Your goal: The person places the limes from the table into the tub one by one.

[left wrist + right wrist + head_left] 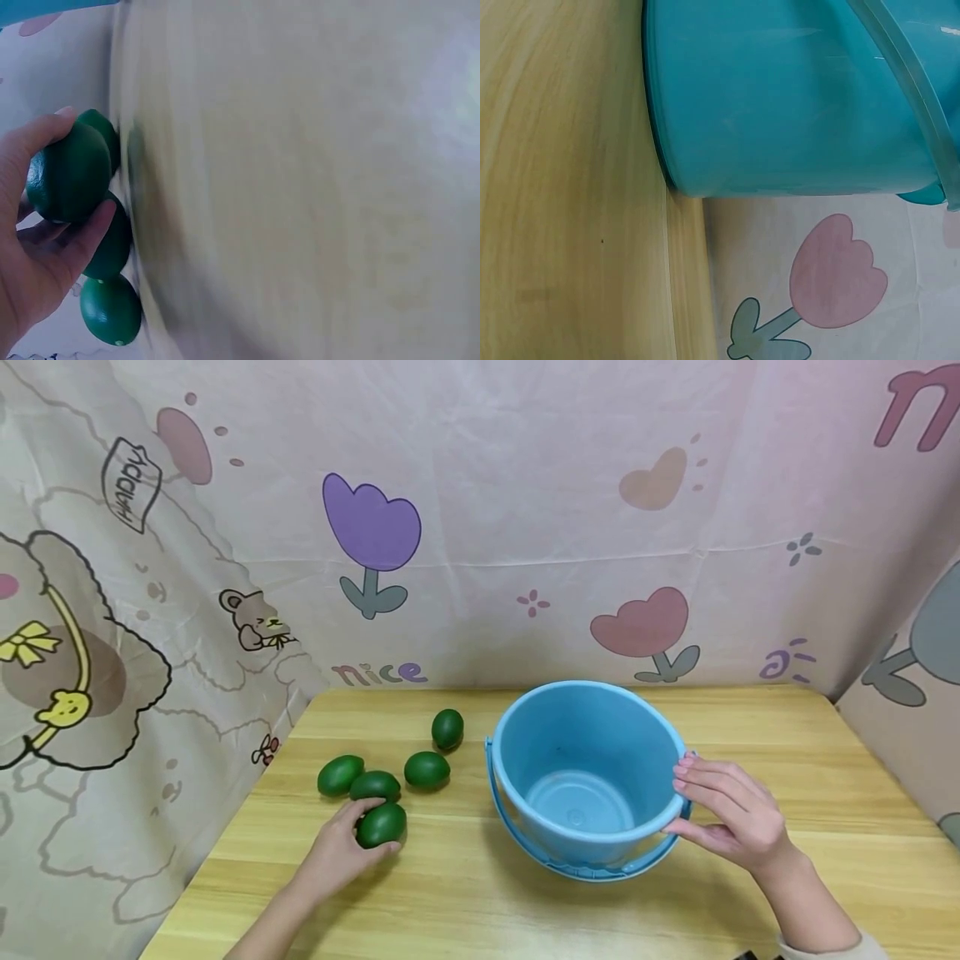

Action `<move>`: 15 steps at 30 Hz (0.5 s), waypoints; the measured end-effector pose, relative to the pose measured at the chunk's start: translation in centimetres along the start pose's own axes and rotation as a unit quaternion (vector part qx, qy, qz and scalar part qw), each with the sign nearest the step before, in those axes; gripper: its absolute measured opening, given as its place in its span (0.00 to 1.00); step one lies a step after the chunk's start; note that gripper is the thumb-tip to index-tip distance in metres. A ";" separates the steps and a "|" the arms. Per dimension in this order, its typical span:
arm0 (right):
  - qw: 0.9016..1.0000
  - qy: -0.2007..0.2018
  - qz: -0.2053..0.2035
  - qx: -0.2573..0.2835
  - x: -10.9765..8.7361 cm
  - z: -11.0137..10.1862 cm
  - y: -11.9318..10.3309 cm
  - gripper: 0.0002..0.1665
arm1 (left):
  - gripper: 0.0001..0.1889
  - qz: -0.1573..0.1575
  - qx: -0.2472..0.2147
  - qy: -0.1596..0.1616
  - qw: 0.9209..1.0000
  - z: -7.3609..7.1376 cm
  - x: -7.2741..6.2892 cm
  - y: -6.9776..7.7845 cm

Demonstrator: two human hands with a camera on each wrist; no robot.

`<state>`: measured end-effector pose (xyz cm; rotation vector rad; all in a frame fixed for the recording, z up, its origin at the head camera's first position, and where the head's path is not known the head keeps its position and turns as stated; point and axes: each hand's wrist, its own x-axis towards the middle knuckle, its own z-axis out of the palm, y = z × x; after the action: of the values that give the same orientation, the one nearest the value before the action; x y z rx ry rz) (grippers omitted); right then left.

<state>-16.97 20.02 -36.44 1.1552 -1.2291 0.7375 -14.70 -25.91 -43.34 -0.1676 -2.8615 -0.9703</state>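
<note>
My left hand (pixel 337 853) holds a dark green lime (pixel 382 825) between thumb and fingers at the near end of a group of limes. In the left wrist view, this lime (pixel 69 172) appears lifted off the wooden surface. Just behind it lies another lime (pixel 375 786), with one more (pixel 341 775) to its left. To the right of these are a lime (pixel 427 770) and, farther back, an upright-looking one (pixel 447 729). My right hand (pixel 731 810) grips the right rim of a blue plastic bucket (pixel 592 702), which stands upright.
The bucket's handle (pixel 517 835) hangs down around its front. Everything stands on a light wooden table (pixel 465 893). A printed cloth (pixel 480 527) with flowers and cartoon bears hangs behind the table and along both sides.
</note>
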 end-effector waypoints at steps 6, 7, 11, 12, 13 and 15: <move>1.000 -0.005 0.003 -0.006 0.1 -0.2 -0.1 0.26 | 0.35 0.000 -0.011 -0.008 1.000 -0.1 0.1 0.8; 1.000 -0.007 0.004 -0.007 0.1 -0.2 -0.1 0.26 | 0.35 0.001 -0.011 -0.007 1.000 -0.1 0.0 1.0; 1.000 -0.016 0.007 -0.009 0.1 -0.3 -0.1 0.27 | 0.34 0.002 -0.016 -0.008 1.000 -0.3 -0.2 1.2; 1.000 -0.018 0.008 -0.009 0.1 -0.3 -0.1 0.27 | 0.34 0.001 -0.017 -0.009 1.000 -0.4 -0.2 1.2; 1.000 -0.019 0.008 -0.009 0.1 -0.3 0.0 0.27 | 0.34 -0.001 -0.019 -0.009 1.000 -0.4 -0.3 1.3; 1.000 -0.022 0.009 -0.009 0.0 -0.3 0.0 0.27 | 0.34 -0.006 -0.021 -0.007 1.000 -0.5 -0.5 1.3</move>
<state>-16.90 20.29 -36.41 1.1518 -1.2828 0.7161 -13.99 -25.21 -42.29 -0.1627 -2.8591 -1.0372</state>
